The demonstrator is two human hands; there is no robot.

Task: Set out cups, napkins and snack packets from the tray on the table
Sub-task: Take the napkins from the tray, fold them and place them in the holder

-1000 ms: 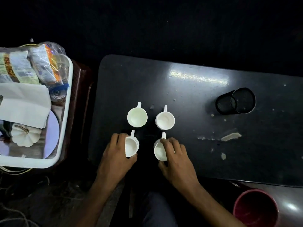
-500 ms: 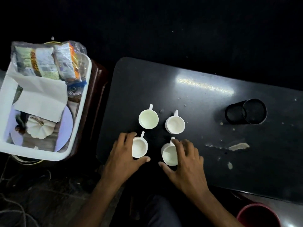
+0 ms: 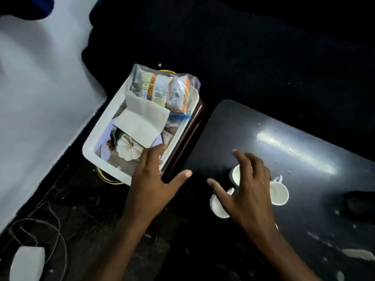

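A white tray sits left of the dark table. Inside it lie folded white napkins, a clear bag of snack packets at its far end, and a white pumpkin-shaped piece. My left hand hovers open over the tray's near right corner, holding nothing. My right hand is spread open above the white cups on the table. One cup shows right of that hand, another cup left of it, and a third cup peeks out beyond the fingers.
The tray rests on a dark red-brown stand against the table's left end. A black round holder lies at the right edge. Cords trail on the floor at left. A pale wall fills the far left.
Both hands have let go of the two near cups. My left hand moved left to the tray and my view swung left; my right hand lifted, fingers spread, over the cups.
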